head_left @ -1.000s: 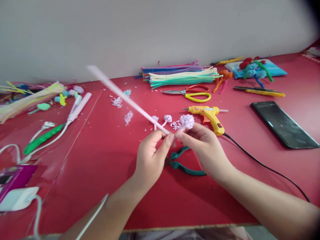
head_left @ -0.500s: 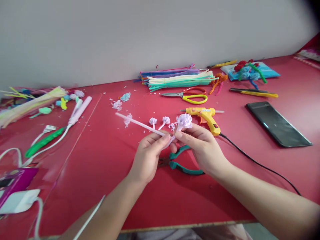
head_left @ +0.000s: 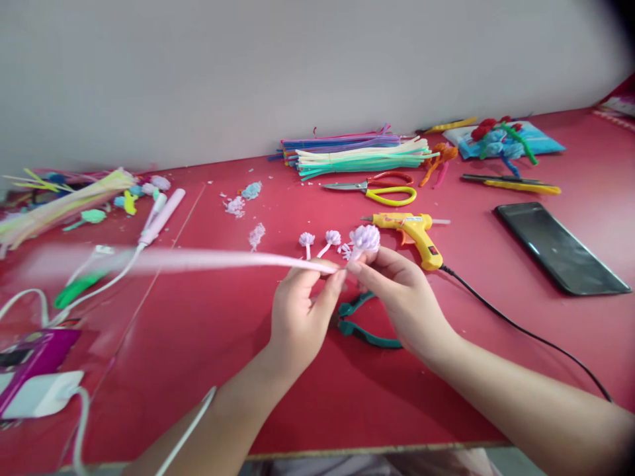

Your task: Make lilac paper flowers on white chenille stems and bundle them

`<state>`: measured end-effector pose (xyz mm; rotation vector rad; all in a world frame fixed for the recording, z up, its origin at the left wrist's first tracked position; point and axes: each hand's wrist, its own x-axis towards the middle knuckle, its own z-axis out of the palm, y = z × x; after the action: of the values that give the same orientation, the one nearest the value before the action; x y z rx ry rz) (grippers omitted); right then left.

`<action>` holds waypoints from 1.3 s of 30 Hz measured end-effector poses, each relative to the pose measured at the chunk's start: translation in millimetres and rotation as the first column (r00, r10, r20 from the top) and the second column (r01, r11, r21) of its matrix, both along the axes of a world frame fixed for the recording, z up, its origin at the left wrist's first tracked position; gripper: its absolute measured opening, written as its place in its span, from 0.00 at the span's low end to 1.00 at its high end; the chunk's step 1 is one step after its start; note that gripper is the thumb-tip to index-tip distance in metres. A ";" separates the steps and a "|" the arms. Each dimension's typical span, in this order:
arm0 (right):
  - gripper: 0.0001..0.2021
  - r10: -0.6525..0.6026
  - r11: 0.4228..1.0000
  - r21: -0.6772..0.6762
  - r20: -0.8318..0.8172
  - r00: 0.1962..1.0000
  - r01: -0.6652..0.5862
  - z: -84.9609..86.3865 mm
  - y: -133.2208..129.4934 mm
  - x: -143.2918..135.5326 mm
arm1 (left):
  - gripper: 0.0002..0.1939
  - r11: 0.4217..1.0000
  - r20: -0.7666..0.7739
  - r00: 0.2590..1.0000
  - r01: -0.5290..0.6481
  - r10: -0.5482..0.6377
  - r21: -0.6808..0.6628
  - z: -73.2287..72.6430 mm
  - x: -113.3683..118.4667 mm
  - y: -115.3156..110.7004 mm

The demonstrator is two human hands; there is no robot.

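Note:
My left hand (head_left: 300, 314) pinches a long pale-lilac pipe cleaner (head_left: 258, 258), whose far end sweeps left in a motion blur. In my right hand (head_left: 409, 301), thumb and fingers close on the short stem under a fluffy lilac pipe-cleaner flower (head_left: 365, 238). The fingertips of both hands almost meet where the pipe cleaner reaches the stem; whether the two are joined there is hidden. Below my hands lie pliers with teal handles (head_left: 372, 337), partly covered by my right hand. Just beyond are two smaller lilac flowers (head_left: 307, 238) on short stems.
A yellow glue gun (head_left: 414, 228) trails a black cord to the right. Behind lie scissors (head_left: 367, 188) and pipe-cleaner bundles (head_left: 362, 158). A phone (head_left: 560, 248) rests at right. Lilac fluff scraps (head_left: 256, 236), a pink wand-shaped tool (head_left: 163, 215) and white cables are leftward.
The pipe cleaner's free end has swung left and stretches much farther across the table. My left hand has turned slightly; my right hand keeps its pinch on the flower stem.

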<state>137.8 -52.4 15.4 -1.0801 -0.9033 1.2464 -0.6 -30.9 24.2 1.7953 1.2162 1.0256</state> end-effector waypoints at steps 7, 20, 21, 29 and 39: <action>0.09 0.003 1.000 -0.018 0.037 0.999 -0.002 -2.7 -1.5 -0.6 | 0.05 0.924 -0.233 0.972 0.067 0.024 0.377 -5.6 -0.1 1.1; 0.04 0.224 0.963 0.174 -0.090 0.970 -0.206 4.3 -1.4 5.2 | 0.11 0.755 0.647 0.758 0.471 -0.083 -0.455 -5.7 -1.4 10.1; 0.03 0.247 0.958 0.181 -0.119 0.962 -0.223 5.0 -1.6 5.6 | 0.12 0.723 0.674 0.735 0.507 -0.078 -0.469 -5.8 -1.7 10.5; 0.03 0.218 0.971 0.131 -0.146 0.965 -0.199 -1.2 0.0 4.1 | 0.12 0.826 0.532 0.841 0.368 -0.099 -0.428 -4.2 -0.3 3.7; 0.08 -0.032 0.998 -0.055 0.099 0.995 0.037 -3.9 2.6 1.6 | 0.05 0.811 -0.356 0.933 0.169 0.052 0.560 -10.9 -2.5 10.1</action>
<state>139.4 -49.8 11.5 -1.2055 -0.9241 1.2051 -3.1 -20.9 13.2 2.5815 1.1045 1.1541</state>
